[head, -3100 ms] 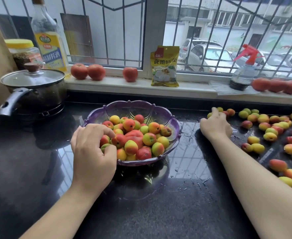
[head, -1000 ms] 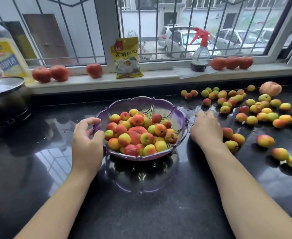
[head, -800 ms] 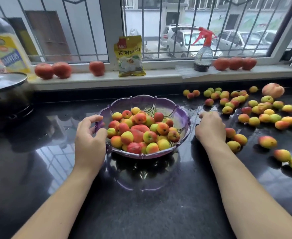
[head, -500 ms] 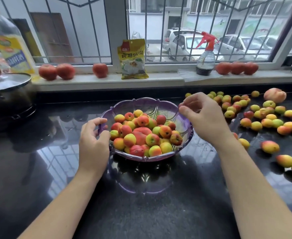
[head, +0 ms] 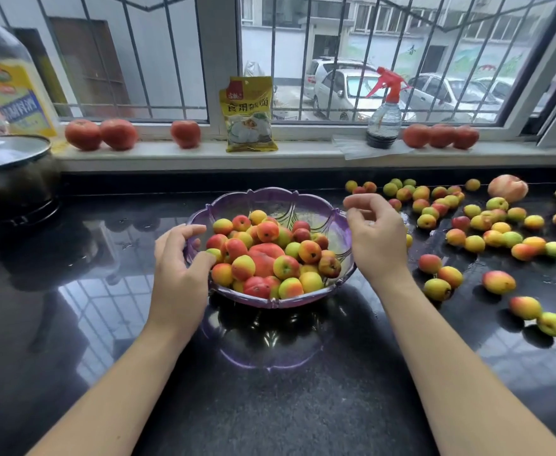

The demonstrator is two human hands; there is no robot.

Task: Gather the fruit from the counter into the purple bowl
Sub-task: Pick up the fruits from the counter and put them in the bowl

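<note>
Right hand (head: 373, 240) has swung over the fruit-heaped purple bowl (head: 271, 199), its grip loose and empty; left hand (head: 181, 264) clasps the rim.

Cut off and hidden parts

The oil bottle (head: 10, 80) and pot (head: 10, 179) run off the left edge; the left hand (head: 179, 274) hides part of the bowl's rim (head: 270, 194).

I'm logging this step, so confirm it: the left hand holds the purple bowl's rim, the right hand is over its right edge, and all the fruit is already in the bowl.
Not all: the head view shows many loose fruit still on the counter right of the purple bowl. The left hand and right hand are as stated.
</note>
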